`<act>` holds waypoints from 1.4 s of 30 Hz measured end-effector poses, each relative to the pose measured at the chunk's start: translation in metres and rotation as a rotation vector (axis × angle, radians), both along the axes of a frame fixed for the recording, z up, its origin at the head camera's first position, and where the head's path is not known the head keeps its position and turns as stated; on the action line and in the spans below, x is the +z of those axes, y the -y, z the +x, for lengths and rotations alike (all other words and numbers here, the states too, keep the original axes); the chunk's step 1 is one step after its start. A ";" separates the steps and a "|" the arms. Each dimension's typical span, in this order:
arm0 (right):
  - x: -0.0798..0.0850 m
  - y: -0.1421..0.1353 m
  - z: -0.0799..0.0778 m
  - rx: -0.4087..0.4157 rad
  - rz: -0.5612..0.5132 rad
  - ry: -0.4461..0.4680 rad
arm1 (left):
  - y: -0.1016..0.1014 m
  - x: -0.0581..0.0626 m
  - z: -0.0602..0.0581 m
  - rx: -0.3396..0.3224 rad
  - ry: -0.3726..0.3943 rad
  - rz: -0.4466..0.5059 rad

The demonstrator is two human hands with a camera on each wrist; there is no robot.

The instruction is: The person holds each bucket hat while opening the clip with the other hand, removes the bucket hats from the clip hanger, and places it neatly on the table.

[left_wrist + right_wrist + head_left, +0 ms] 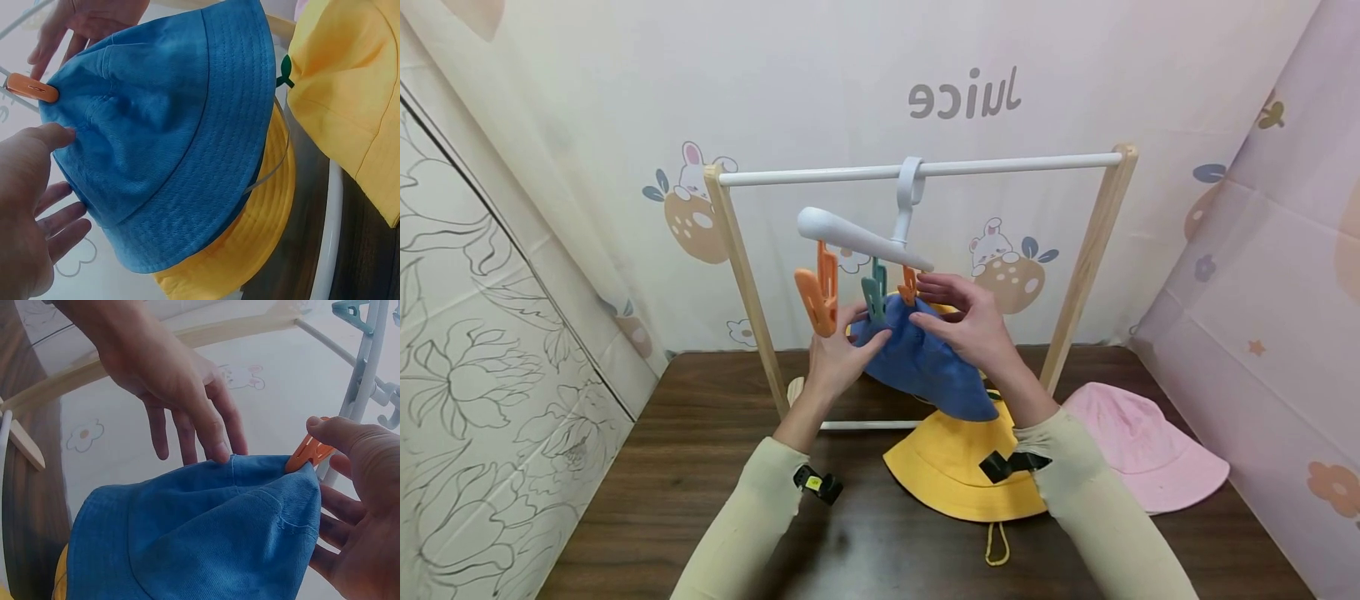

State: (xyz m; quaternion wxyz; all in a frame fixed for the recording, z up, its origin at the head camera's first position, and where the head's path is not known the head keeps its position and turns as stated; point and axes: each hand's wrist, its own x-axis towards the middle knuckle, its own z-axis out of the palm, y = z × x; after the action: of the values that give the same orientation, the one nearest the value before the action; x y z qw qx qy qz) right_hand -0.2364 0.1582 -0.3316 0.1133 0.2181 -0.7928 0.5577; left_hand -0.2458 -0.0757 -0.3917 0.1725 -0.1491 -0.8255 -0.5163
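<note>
A blue bucket hat point(917, 358) hangs crown-up from an orange clip point(907, 286) under a white hanger point(850, 235). In the left wrist view, the clip point(32, 87) bites the top of the crown, and a yellow brim point(225, 262) shows beneath the blue one point(187, 212). My left hand point(842, 354) is at the crown's left side, thumb against the cloth, other fingers extended. On the other side, my right hand point(973, 325) spreads loosely around the clipped end; in the right wrist view its thumb point(340, 431) overlaps the orange clip point(309, 450).
The hanger hooks over the white bar point(1015, 165) of a wooden-sided rack point(1086, 275). A teal clip point(875, 292) and another orange clip point(818, 296) hang left of the blue hat. On the dark table point(700, 483) lie a yellow hat point(962, 475) and a pink hat point(1142, 442).
</note>
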 end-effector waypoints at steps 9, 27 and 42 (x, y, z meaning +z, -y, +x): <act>0.001 0.002 -0.003 0.007 -0.010 0.002 | -0.003 0.003 0.000 0.028 -0.033 -0.067; 0.001 0.013 -0.010 0.013 -0.099 -0.023 | -0.002 0.001 -0.007 0.018 -0.105 -0.090; -0.003 0.021 -0.011 -0.011 -0.122 -0.028 | 0.000 0.000 -0.014 -0.004 -0.073 -0.051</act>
State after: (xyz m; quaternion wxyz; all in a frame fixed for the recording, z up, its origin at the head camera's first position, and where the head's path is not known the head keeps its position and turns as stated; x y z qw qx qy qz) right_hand -0.2470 0.1371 -0.3349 0.1406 0.2144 -0.7569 0.6011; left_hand -0.2593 -0.0759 -0.3921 0.1976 -0.1738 -0.8312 -0.4898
